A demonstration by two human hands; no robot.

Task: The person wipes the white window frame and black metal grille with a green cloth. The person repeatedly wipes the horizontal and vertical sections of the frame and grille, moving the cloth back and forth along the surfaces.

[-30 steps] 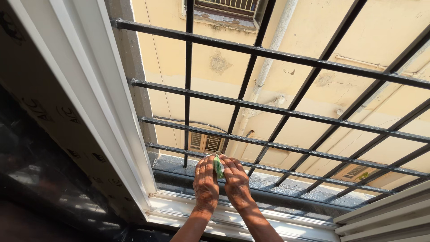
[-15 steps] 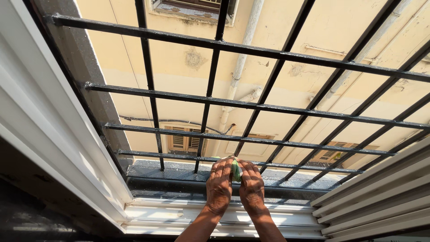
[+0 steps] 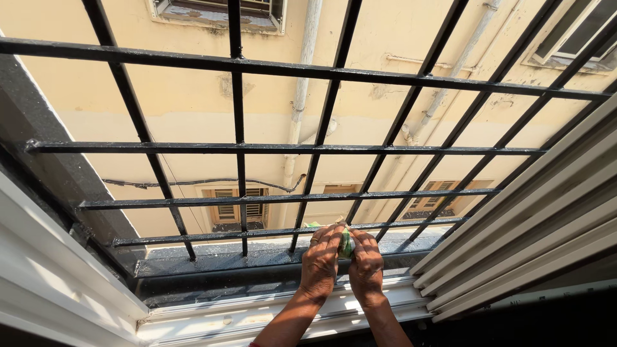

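Beyond a black iron window grille (image 3: 239, 148) stands a yellowish building wall (image 3: 186, 103) with pale drainpipes (image 3: 297, 109) and louvred windows (image 3: 234, 204), and below the grille lie a dark wet sill (image 3: 212, 262) and a white window track (image 3: 257, 311). Just under the grille's lowest bar, the left hand (image 3: 319, 263) and the right hand (image 3: 366, 268) rest side by side with fingers curled, pressed together around a small green object (image 3: 346, 244) pinched between them. To the right of the grille, a white sliding window frame (image 3: 527, 238) slants across the view.
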